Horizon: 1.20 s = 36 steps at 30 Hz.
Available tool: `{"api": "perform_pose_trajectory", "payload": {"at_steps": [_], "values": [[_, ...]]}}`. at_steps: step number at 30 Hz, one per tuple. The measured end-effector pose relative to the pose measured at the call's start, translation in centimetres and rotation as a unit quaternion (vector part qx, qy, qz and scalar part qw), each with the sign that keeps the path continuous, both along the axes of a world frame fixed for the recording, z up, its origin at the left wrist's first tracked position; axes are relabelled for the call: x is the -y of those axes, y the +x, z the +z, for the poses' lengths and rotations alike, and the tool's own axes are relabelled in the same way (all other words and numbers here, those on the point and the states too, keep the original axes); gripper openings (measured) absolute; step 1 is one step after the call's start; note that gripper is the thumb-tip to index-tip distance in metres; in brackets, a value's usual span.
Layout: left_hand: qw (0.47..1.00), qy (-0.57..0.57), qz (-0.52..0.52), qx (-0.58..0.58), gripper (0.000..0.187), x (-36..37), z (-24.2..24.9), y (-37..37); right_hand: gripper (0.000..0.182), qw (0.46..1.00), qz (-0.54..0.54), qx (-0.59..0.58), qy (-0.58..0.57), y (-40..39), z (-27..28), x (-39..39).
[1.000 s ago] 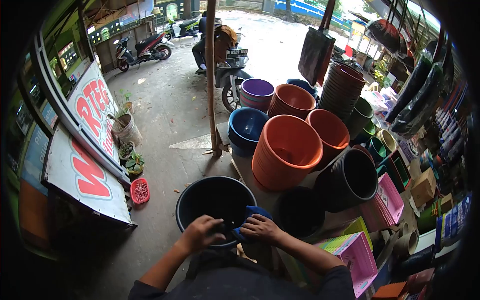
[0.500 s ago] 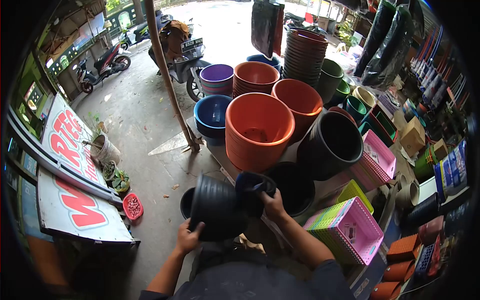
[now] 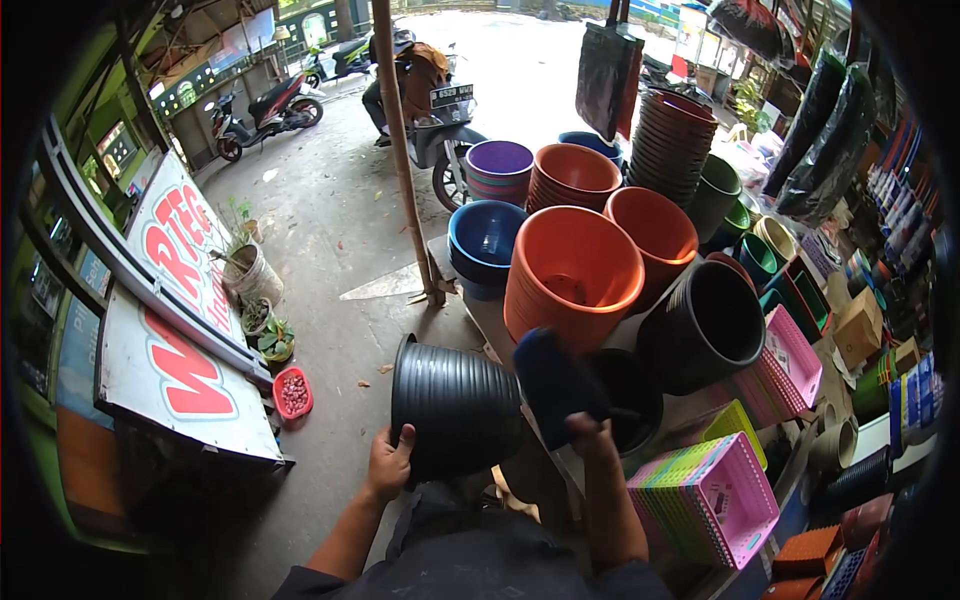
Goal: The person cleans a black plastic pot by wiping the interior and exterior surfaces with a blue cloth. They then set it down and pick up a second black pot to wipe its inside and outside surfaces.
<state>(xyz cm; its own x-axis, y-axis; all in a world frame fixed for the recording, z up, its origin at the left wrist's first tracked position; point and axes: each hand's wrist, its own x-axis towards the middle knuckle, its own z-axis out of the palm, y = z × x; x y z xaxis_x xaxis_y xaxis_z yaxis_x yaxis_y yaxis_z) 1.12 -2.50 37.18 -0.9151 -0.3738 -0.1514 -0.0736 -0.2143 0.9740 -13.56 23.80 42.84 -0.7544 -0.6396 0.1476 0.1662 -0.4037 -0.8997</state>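
A ribbed black pot (image 3: 455, 400) is held tilted on its side in front of my body, its rim to the left. My left hand (image 3: 390, 463) grips its lower left edge, thumb on the outside. In my right hand (image 3: 592, 440) is a dark blue cloth (image 3: 555, 385), blurred by motion, just right of the pot and apart from it. Behind the cloth, another black pot (image 3: 632, 400) stands on the table. Past them stand a stack of orange pots (image 3: 575, 270) and a stack of black pots (image 3: 710, 320).
Pink and green baskets (image 3: 700, 495) stack at the right. Blue pots (image 3: 486, 240) stand near a wooden pole (image 3: 405, 170). A signboard (image 3: 190, 375) leans at the left, beside a red basin (image 3: 292, 393). A person is by a parked motorbike (image 3: 450, 140) at the back.
The view has shifted, so the surroundings sit farther right. The cloth has come away from the held pot to the right, and the second black pot behind my left hand is no longer visible.
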Motion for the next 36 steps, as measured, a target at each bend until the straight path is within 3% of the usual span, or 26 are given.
{"api": "perform_pose_trajectory", "payload": {"at_steps": [1, 2, 3, 4, 5, 6, 9, 12, 13, 15, 16, 18, 20, 21, 22, 23, 25, 26, 28, 29, 30, 31, 33, 34, 35, 36], "values": [[1.0, 0.0, 0.005, -0.001, 0.049, 0.2, -0.2, 0.1, 0.103, 0.995, 0.06, -0.009, 0.078, 0.8, 2.2, 1.4], [1.0, -0.01, -0.007, -0.009, 0.052, 0.4, -0.6, 0.2, 0.102, 0.944, 0.094, -0.258, 0.182, 0.3, 1.1, 3.0], [1.0, -0.02, -0.018, -0.016, 0.056, 0.6, -1.0, 0.4, 0.105, 0.822, 0.12, -0.487, 0.27, 0.1, -0.1, 4.8], [1.0, -0.019, -0.014, -0.016, 0.056, 0.9, -1.7, 0.7, 0.104, 0.71, 0.143, -0.568, 0.391, 3.0, 0.7, 6.4], [0.998, 0.057, -0.014, -0.005, 0.058, 1.3, -2.6, 1.1, 0.086, 0.641, 0.151, -0.619, 0.428, 5.4, 1.1, 7.5], [0.991, 0.133, -0.014, 0.006, 0.059, 1.5, -3.0, 1.4, 0.076, 0.635, 0.08, -0.665, 0.385, 6.8, -2.5, 8.2], [0.991, 0.125, -0.051, -0.026, 0.058, 0.8, 0.8, 1.5, 0.072, 0.656, 0.098, -0.657, 0.358, 6.3, -1.4, 9.0], [0.992, 0.058, -0.114, -0.006, 0.056, 2.9, -0.4, 2.8, 0.079, 0.65, 0.161, -0.655, 0.35, 3.6, 2.0, 9.4], [0.995, 0.018, -0.092, -0.019, 0.053, 2.2, 2.1, 2.4, 0.083, 0.648, 0.177, -0.649, 0.356, 2.9, 2.7, 9.6], [0.992, -0.008, -0.123, 0.002, 0.051, 4.2, 2.4, 2.4, 0.093, 0.661, 0.176, -0.64, 0.352, 1.2, 2.8, 9.7], [0.987, -0.036, -0.155, 0.021, 0.05, 5.4, 2.6, 2.5, 0.084, 0.654, 0.164, -0.638, 0.371, -0.2, 3.1, 9.7], [0.986, -0.05, -0.152, 0.035, 0.049, 6.9, 3.8, 2.9, 0.072, 0.788, 0.149, -0.513, 0.305, -3.6, 2.2, 9.4], [0.987, -0.036, -0.154, 0.023, 0.049, 7.9, 4.6, 3.3, 0.061, 0.92, 0.183, -0.256, 0.234, -6.1, 1.9, 8.5], [0.988, -0.05, -0.143, -0.005, 0.054, 8.7, 3.3, 3.5, 0.059, 0.949, 0.186, -0.078, 0.244, -6.7, 1.9, 7.7], [0.989, -0.05, -0.142, -0.007, 0.054, 8.2, 4.2, 3.3, 0.058, 0.947, 0.181, 0.103, 0.246, -7.1, 1.8, 7.0], [0.992, -0.019, -0.126, -0.02, 0.057, 7.5, 5.4, 3.2, 0.058, 0.947, 0.179, 0.099, 0.247, -7.5, 0.7, 6.5], [0.993, 0.011, -0.108, -0.038, 0.06, 7.1, 5.9, 2.6, 0.056, 0.941, 0.15, 0.285, 0.106, -8.1, -3.5, 5.6], [0.993, 0.025, -0.105, -0.048, 0.063, 7.0, 5.3, 2.5, 0.056, 0.942, 0.152, 0.281, 0.106, -7.8, -4.9, 5.4], [0.993, 0.037, -0.098, -0.061, 0.066, 6.4, 5.8, 2.1, 0.054, 0.9, 0.034, 0.432, 0.042, -6.6, -7.0, 5.0], [0.987, 0.11, -0.078, -0.085, 0.068, 5.3, 6.7, 1.3, 0.054, 0.902, 0.038, 0.428, 0.043, -5.8, -7.7, 4.9], [0.975, 0.182, -0.057, -0.11, 0.069, 4.2, 7.5, 0.2, 0.053, 0.915, 0.02, 0.401, -0.034, -4.9, -8.2, 5.4], [0.975, 0.181, -0.051, -0.116, 0.069, 3.2, 8.1, -1.2, 0.052, 0.922, 0.004, 0.371, -0.11, -3.9, -8.6, 6.1], [0.892, 0.435, 0.002, -0.124, 0.074, 1.5, 9.0, -3.6, 0.051, 0.914, -0.023, 0.313, -0.257, -1.5, -9.5, 7.8], [0.89, 0.437, 0.01, -0.129, 0.074, 1.3, 9.1, -4.6, 0.05, 0.901, -0.037, 0.283, -0.328, -0.4, -10.0, 8.3], [0.888, 0.433, 0.023, -0.153, 0.074, 1.3, 9.0, -5.7, 0.05, 0.902, -0.03, 0.284, -0.323, 0.4, -10.6, 8.7], [0.886, 0.428, 0.033, -0.176, 0.074, 1.5, 9.0, -6.5, 0.051, 0.93, -0.116, 0.277, -0.214, 0.9, -11.2, 9.1]]}}
